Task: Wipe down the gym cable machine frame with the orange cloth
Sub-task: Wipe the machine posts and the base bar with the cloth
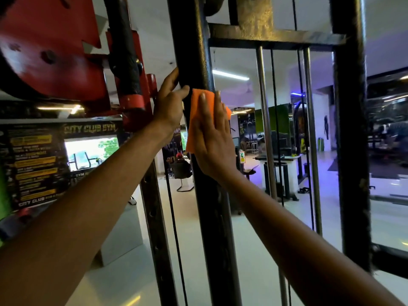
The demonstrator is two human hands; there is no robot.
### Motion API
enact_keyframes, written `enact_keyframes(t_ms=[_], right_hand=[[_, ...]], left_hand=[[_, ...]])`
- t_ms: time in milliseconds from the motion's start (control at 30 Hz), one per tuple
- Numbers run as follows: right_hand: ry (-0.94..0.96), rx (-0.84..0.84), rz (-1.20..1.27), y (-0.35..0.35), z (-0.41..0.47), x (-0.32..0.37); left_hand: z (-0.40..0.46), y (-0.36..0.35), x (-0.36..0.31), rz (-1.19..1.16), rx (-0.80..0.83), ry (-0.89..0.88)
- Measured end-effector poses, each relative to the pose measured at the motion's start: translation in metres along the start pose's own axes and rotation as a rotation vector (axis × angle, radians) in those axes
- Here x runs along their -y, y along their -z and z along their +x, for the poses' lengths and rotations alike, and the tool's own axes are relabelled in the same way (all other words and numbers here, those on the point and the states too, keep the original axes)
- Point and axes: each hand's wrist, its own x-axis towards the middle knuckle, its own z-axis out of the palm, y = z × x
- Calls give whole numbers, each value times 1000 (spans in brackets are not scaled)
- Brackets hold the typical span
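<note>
Right hand [212, 138] flattens orange cloth [196, 115] against black post [194, 51].

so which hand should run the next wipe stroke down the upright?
Right. The right hand already presses the orange cloth flat against the black upright with straight fingers. The left hand grips the upright bare beside the cloth, so it likely serves best as a brace.

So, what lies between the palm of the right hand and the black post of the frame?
In the head view, the orange cloth lies there: the right hand presses it flat against the black post with straight fingers.
</note>
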Motion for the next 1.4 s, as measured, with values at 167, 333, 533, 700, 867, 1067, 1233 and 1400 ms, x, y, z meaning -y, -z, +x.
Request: enact_keyframes(t_ms=[167,333,533,700,867,1067,1233,1400], right_hand=[[-5,64,-15,1,-75,-13],[-29,26,8,0,2,-7],[45,39,-26,-2,-71,-18],[100,48,-73,1,-49,-20],[104,33,47,2,-46,-18],[87,98,72,5,-133,-32],[8,45,131,5,-49,-16],[40,34,108,3,-110,-27]], left_hand=[[-11,-1,4,-13,4,48],[-15,-2,-3,-38,-24,112],[-14,0,2,12,21,86],[-14,-3,-1,61,17,89],[-18,-2,4,59,11,130],[-30,-1,15,51,-6,216],[-33,0,14,81,17,228],[-40,2,18,95,18,220]])
